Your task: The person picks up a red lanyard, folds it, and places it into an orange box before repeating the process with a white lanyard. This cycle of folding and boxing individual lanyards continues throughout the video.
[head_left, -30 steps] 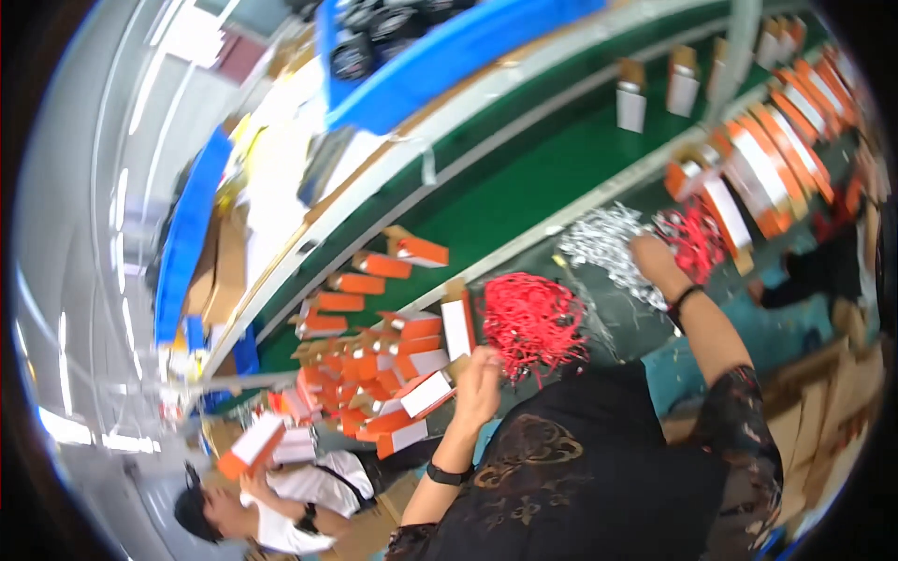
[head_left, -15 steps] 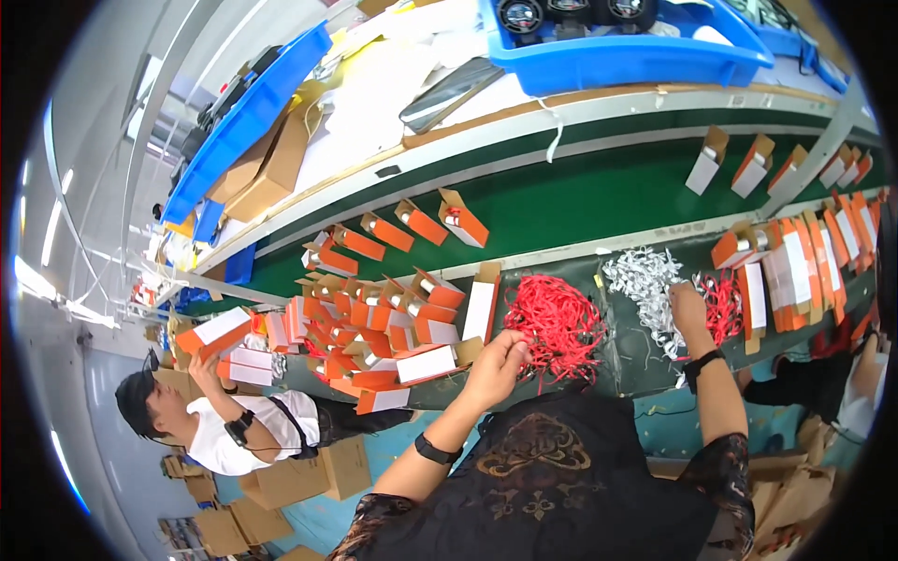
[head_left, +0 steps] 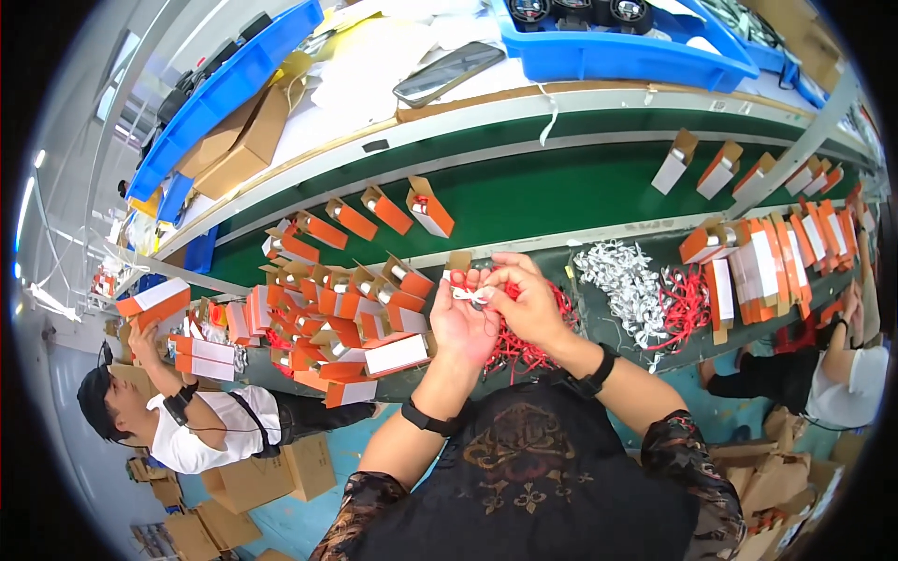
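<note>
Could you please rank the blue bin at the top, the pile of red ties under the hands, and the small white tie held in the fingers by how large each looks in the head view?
1. Blue bin, largest, though partly cut off at the rim.
2. Pile of red ties, partly hidden by the left hand and right hand.
3. White tie, clearly smallest.

Small white item (head_left: 468, 294) pinched between left hand (head_left: 463, 323) and right hand (head_left: 524, 304): too small to identify. Hands covered most of red tie pile (head_left: 524, 351). Co-worker (head_left: 832, 374) at right cut by picture edge. Blue bin (head_left: 617, 51) contents cropped at top.
</note>
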Action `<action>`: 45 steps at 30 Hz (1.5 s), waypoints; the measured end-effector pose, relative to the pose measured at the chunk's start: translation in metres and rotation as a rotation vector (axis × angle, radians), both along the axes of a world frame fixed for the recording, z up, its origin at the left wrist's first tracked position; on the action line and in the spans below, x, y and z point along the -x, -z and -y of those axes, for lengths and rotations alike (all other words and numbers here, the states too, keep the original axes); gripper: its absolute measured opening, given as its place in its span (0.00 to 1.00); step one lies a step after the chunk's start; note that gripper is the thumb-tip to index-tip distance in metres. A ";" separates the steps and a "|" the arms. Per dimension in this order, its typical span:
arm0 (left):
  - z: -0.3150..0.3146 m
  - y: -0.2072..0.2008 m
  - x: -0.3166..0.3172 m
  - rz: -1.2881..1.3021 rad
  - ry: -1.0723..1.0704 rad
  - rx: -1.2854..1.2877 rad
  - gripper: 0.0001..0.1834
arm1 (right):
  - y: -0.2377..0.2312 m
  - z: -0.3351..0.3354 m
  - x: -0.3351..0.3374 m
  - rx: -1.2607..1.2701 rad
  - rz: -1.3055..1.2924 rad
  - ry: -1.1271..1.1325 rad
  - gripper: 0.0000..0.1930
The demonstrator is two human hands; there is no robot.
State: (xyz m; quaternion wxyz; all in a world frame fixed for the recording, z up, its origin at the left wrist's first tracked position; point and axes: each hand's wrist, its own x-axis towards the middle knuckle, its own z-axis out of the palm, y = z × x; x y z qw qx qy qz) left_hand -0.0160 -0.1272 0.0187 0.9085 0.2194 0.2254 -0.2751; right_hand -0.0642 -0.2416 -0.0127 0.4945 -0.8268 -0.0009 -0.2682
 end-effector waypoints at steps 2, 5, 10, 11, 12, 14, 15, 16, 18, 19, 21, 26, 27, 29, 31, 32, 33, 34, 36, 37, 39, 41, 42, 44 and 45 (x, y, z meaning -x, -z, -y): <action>-0.003 0.002 -0.003 0.117 -0.108 0.019 0.17 | 0.011 -0.013 -0.009 -0.348 -0.015 -0.125 0.09; -0.010 -0.007 -0.015 0.120 -0.164 -0.081 0.20 | 0.016 -0.031 -0.008 -0.897 -0.115 -0.328 0.12; -0.034 -0.022 -0.037 0.159 -0.107 -0.028 0.21 | 0.006 -0.013 -0.002 -0.874 -0.664 -0.619 0.11; -0.040 -0.018 -0.042 0.148 -0.093 -0.049 0.18 | 0.001 -0.016 -0.004 -0.804 -0.602 -0.556 0.11; -0.045 -0.011 -0.045 0.145 -0.106 -0.052 0.18 | -0.004 -0.016 -0.007 -0.802 -0.610 -0.568 0.11; -0.056 0.005 -0.048 0.113 -0.077 0.019 0.14 | -0.014 -0.014 -0.015 -0.558 -0.628 -0.559 0.11; -0.058 0.012 -0.050 0.069 -0.075 0.092 0.10 | -0.018 -0.017 -0.018 -0.608 -0.596 -0.564 0.15; -0.061 0.017 -0.049 0.069 -0.090 0.094 0.10 | -0.013 -0.022 -0.020 -0.603 -0.603 -0.577 0.15; -0.059 0.017 -0.048 0.118 -0.088 0.052 0.08 | 0.001 -0.027 -0.025 0.045 -0.295 -0.344 0.23; -0.060 0.014 -0.047 0.094 -0.096 -0.091 0.11 | 0.005 -0.024 -0.032 -0.017 -0.297 -0.490 0.31; -0.064 0.011 -0.049 0.084 -0.098 -0.049 0.14 | 0.005 -0.019 -0.048 -0.113 -0.442 -0.702 0.30; -0.074 -0.001 -0.057 0.046 -0.231 -0.076 0.23 | 0.013 -0.026 -0.055 -0.298 -0.819 -0.809 0.11; -0.081 0.010 -0.059 0.028 -0.251 -0.138 0.23 | -0.014 -0.034 -0.051 -0.327 -0.771 -0.669 0.07; -0.085 0.031 -0.057 0.013 -0.225 -0.192 0.23 | -0.034 -0.043 -0.050 -0.145 -0.633 -0.606 0.06; -0.077 0.037 -0.050 -0.101 -0.165 -0.256 0.24 | -0.036 -0.053 -0.055 0.070 -0.261 -0.500 0.05; -0.076 0.041 -0.047 -0.092 -0.092 -0.080 0.25 | -0.037 -0.058 -0.059 0.084 -0.259 -0.512 0.05; -0.075 0.044 -0.044 -0.076 -0.066 0.037 0.25 | -0.039 -0.064 -0.064 0.086 -0.241 -0.518 0.05; -0.074 0.045 -0.041 -0.058 -0.040 0.153 0.25 | -0.040 -0.069 -0.069 0.087 -0.222 -0.525 0.05; -0.068 0.032 -0.046 -0.025 -0.084 0.154 0.26 | -0.031 -0.073 -0.081 0.102 -0.211 -0.549 0.06; -0.066 0.025 -0.050 0.004 -0.117 0.144 0.28 | -0.030 -0.075 -0.087 0.248 -0.176 -0.486 0.07; -0.069 0.012 -0.058 0.046 -0.126 0.154 0.27 | -0.034 -0.077 -0.097 0.523 -0.184 -0.412 0.11; -0.073 0.014 -0.074 0.079 -0.067 0.178 0.19 | -0.051 -0.082 -0.105 0.468 -0.204 -0.400 0.12; -0.075 0.016 -0.081 0.082 -0.068 0.173 0.19 | -0.059 -0.084 -0.111 0.409 -0.226 -0.383 0.13; -0.077 0.013 -0.107 0.111 -0.007 0.008 0.13 | -0.067 -0.082 -0.127 0.433 -0.203 -0.356 0.14; -0.078 0.010 -0.122 0.137 -0.019 0.004 0.10 | -0.075 -0.079 -0.136 0.360 -0.119 -0.345 0.14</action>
